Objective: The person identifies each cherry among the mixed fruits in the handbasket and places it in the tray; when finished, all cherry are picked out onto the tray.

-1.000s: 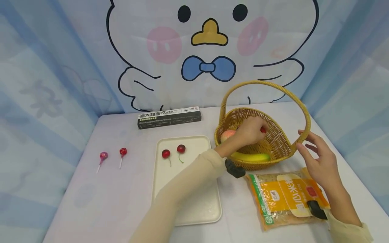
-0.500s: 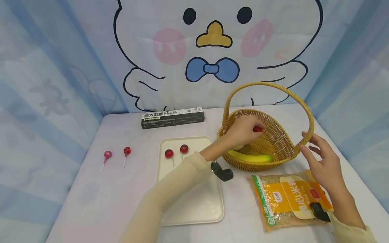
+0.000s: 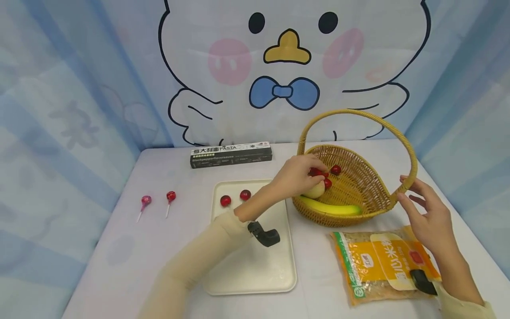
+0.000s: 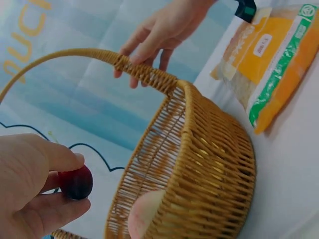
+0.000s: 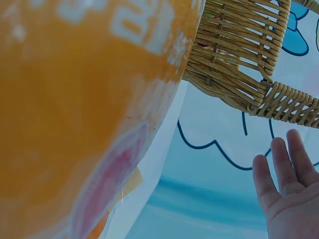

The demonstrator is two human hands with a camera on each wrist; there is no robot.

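My left hand [image 3: 299, 177] reaches over the left side of the wicker basket [image 3: 368, 177]. Thumb and fingers pinch a dark red cherry [image 4: 76, 182] with a green stem, seen clearly in the left wrist view. Inside the basket lie a yellow-green banana [image 3: 332, 207], a peach [image 4: 144, 214] partly hidden by the rim, and loose cherries, one cherry [image 3: 336, 169] towards the back. At the basket's right, my right hand [image 3: 430, 215] holds the foot of the handle [image 3: 412, 166] between thumb and fingers; three of its fingers [image 5: 283, 164] extend beside the handle in the right wrist view.
A cream tray [image 3: 255, 266] bearing two cherries [image 3: 235, 198] lies left of the basket. Two lollipops [image 3: 158, 201] rest farther left. A black pasta box [image 3: 231, 156] stands at the back, and an orange grain bag [image 3: 386, 261] lies in front of the basket.
My left hand has moved left inside the basket, from its middle to its left side, uncovering a cherry there. The right hand stays at the handle. The head view has shifted slightly left.
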